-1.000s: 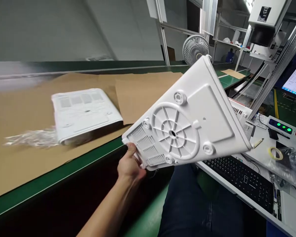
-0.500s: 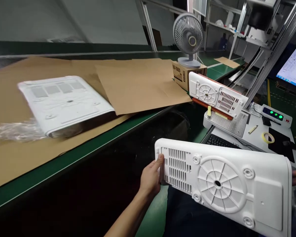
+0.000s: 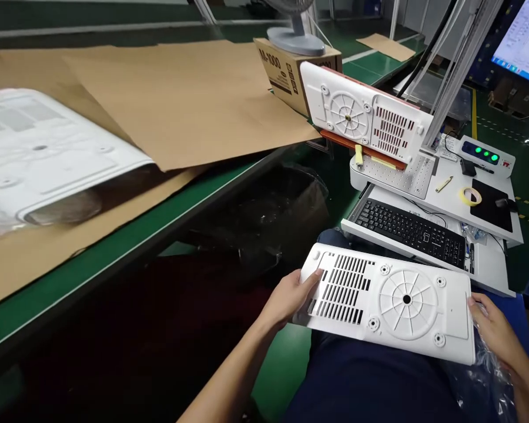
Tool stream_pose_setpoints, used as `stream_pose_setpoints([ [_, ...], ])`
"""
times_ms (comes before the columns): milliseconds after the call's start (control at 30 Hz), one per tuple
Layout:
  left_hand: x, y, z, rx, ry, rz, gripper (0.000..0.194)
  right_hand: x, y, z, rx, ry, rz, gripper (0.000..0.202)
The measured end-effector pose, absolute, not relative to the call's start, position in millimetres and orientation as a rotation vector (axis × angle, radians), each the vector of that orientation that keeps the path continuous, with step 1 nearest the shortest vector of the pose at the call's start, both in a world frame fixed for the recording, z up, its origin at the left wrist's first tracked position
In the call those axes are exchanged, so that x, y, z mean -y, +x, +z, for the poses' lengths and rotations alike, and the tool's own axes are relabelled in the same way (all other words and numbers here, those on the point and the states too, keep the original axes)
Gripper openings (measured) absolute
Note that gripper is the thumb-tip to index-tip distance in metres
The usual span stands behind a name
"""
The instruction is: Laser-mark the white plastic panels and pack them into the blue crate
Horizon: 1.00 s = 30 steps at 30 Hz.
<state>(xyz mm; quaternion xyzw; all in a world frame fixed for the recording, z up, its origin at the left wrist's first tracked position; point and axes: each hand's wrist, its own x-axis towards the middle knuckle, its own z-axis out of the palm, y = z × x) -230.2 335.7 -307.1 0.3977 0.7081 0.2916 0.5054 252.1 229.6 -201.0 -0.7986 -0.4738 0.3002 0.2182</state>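
A white plastic panel [image 3: 374,305], with a slotted vent at its left and a round spoked pattern at its right, is held over my lap. My left hand [image 3: 293,296] grips its left end, thumb on top beside the slots and fingers hidden beneath. At the right end my right hand [image 3: 494,329] is closed on the edge. A crumpled clear plastic bag [image 3: 489,376] hangs by the right wrist; whether those fingers also hold it, I cannot tell. A similar white panel [image 3: 330,108] stands tilted in an orange holder [image 3: 361,151] on the perforated metal plate [image 3: 392,170].
White housings [image 3: 57,153] lie on brown cardboard [image 3: 194,106] along the green bench at left. Behind the tilted panel is a carton [image 3: 286,73] bearing a fan. A keyboard [image 3: 409,232], yellow tape roll [image 3: 470,196] and mouse pad [image 3: 491,205] are at the right, below a monitor [image 3: 524,41].
The view has tipped downward and turned right. The held panel has gone from near upright to lying flatter and farther from the camera. More of my right hand now shows.
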Motion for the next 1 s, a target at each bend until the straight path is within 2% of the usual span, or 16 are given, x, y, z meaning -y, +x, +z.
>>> stream_pose_setpoints([
  [133, -340, -221, -303, -1.753, 1.225, 0.536, 0.058, -230, 259, -220, 1.321, -2.423, 0.934, 0.059],
  [233, -342, -212, -304, -1.757, 1.336, 0.469, 0.064, -240, 266, -233, 1.413, -2.543, 0.919, 0.059],
  [400, -340, -203, -302, -1.800, 1.382, 0.427, 0.060, -251, 280, -245, 1.486, -2.568, 0.949, 0.067],
  [567, -338, -198, -297, -1.821, 1.430, 0.372, 0.053, -247, 288, -249, 1.534, -2.598, 0.925, 0.064],
  [1000, -344, -197, -292, -1.804, 1.530, 0.343, 0.055, -240, 299, -260, 1.731, -2.632, 0.878, 0.062],
])
